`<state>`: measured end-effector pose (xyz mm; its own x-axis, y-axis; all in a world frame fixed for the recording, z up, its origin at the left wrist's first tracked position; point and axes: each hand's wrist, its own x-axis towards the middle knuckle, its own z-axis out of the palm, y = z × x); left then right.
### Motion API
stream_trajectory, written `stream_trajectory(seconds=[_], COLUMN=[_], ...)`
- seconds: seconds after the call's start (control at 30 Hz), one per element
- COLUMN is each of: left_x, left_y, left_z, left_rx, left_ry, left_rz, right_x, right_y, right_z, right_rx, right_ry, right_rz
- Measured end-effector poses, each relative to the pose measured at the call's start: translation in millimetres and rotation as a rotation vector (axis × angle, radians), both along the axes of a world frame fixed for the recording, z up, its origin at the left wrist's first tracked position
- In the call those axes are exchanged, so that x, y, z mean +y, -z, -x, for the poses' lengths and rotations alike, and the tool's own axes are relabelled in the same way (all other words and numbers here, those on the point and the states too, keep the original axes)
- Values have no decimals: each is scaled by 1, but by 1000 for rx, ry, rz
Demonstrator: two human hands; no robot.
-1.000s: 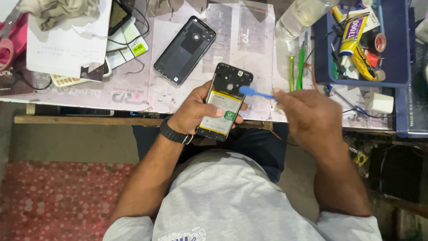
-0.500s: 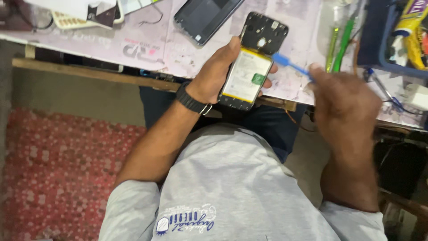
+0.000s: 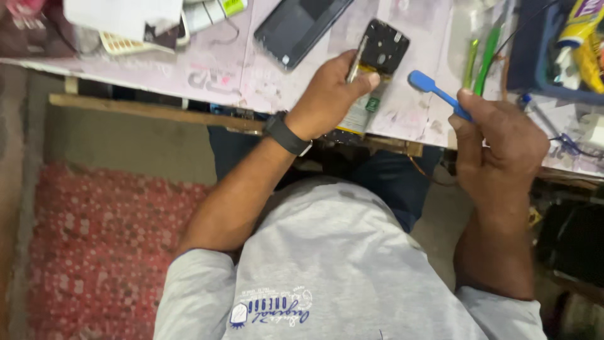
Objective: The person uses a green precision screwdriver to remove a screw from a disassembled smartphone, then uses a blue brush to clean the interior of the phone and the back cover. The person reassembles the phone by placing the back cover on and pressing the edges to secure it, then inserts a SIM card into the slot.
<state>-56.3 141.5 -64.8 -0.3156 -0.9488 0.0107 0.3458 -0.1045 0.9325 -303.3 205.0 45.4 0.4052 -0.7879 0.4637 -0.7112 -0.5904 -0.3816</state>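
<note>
From the head camera, the change since half a second ago is in the tool and the phone's tilt: the blue plastic pry tool point(image 3: 438, 94), which was touching the opened black smartphone with its back cover removed point(image 3: 375, 74), is now lifted clear of it and held out to the right, and the phone has turned more onto its edge, so its side shows. The view itself has also shifted, with more of the bench's right end in sight.

The left hand point(image 3: 327, 97) is clamped around the phone's lower half, thumb pressed along its upper edge. The phone sits just above the near edge of the bench, its long axis running from lower left to upper right, camera end pointing away from the person. The right hand point(image 3: 500, 141) is closed on the pry tool's handle; the flat blue tip points up and left toward the phone, a clear gap between them.

The pale pink, scuffed work mat point(image 3: 220, 69) covers the wooden bench. A separate black phone back cover point(image 3: 299, 24) lies flat beyond the left hand. Green tools point(image 3: 481, 56) lie beside a blue plastic tray point(image 3: 535, 75) at the right. Below, a red patterned floor point(image 3: 100, 245) shows.
</note>
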Motion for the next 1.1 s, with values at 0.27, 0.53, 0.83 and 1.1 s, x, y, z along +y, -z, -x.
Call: stream_trajectory(seconds=[0.27,0.53,0.83,1.1], left_x=[-35,-41,-50,-68], left_y=[-32,-60,-68,-60], left_z=[33,29,-2,-40], left_rx=[-763,-1262,-1483,-1676], left_ry=[-259,-247,-404,-459], left_rz=[165,332,575,457], right_x=[-28,-50,-48,-43], right_y=[33,54,43,26], right_z=[-5,1,5,8], right_rx=[-307,-309,-319,-283], right_ry=[113,100,89,117], right_rz=[39,203,172,99])
